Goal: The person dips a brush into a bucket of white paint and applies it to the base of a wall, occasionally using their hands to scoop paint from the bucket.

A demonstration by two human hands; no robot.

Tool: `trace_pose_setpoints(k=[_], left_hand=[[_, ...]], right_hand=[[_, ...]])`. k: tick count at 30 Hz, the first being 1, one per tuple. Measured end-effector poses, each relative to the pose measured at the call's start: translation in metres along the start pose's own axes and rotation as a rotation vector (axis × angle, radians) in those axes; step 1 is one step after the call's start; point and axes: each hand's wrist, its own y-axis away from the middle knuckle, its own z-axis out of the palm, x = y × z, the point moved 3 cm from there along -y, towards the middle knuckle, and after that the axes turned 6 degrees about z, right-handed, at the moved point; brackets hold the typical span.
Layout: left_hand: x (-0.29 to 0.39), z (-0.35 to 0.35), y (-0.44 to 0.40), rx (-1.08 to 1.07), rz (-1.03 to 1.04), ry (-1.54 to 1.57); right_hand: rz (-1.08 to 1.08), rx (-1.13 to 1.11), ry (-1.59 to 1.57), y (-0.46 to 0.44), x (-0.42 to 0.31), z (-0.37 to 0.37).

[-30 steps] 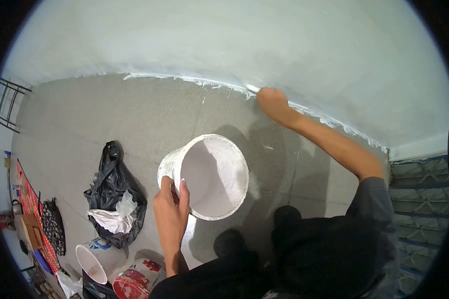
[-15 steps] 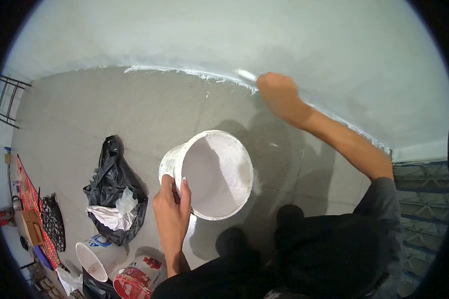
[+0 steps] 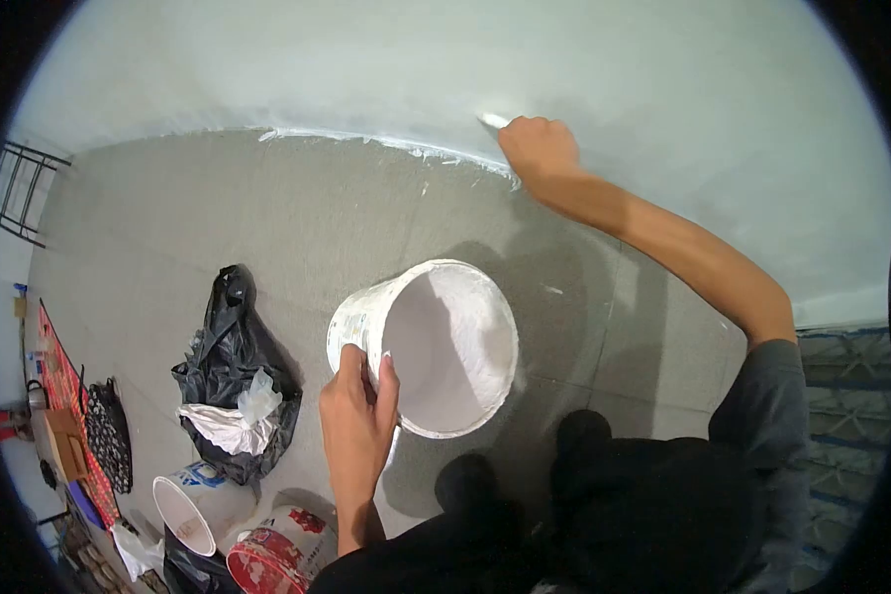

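My left hand (image 3: 358, 421) is closed on the near left rim of a white paint bucket (image 3: 361, 315), thumb inside and fingers outside. The bucket is tilted with its mouth towards me, and white paint coats its inner wall. Up at the pale wall (image 3: 366, 59), my right hand (image 3: 542, 148) is closed around a paintbrush (image 3: 492, 120). Only its white tip shows, against the wall just above the floor joint; the rest is hidden in my fist. A wet white band of paint (image 3: 396, 145) runs along the wall's foot, with ragged spots on the floor.
A black plastic bag (image 3: 230, 342) with white scraps lies on the grey floor to the left. Nearer stand a white bucket (image 3: 233, 503) and a red-and-white bucket (image 3: 302, 535). A patterned mat (image 3: 64, 356), boxes and a dark rack (image 3: 20, 193) line the far left.
My right hand and the paintbrush have shifted up the wall, away from the floor joint. The bucket and my left hand sit slightly further right in view.
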Motion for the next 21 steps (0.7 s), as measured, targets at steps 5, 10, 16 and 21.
trace_pose_setpoints(k=[5,10,16,21], left_hand=[[-0.005,0.002,0.001,0.030,0.019,0.027],[-0.003,-0.001,-0.001,0.028,0.032,0.023],[-0.003,0.000,0.001,0.011,0.007,0.021],[-0.005,0.001,0.001,0.025,0.000,0.049]], right_hand=[[-0.157,0.220,-0.071,0.023,0.004,-0.006],[-0.129,0.006,-0.046,0.014,-0.012,0.058],[-0.168,0.069,-0.025,-0.027,-0.002,0.068],[-0.057,0.012,0.014,-0.023,-0.013,0.009]])
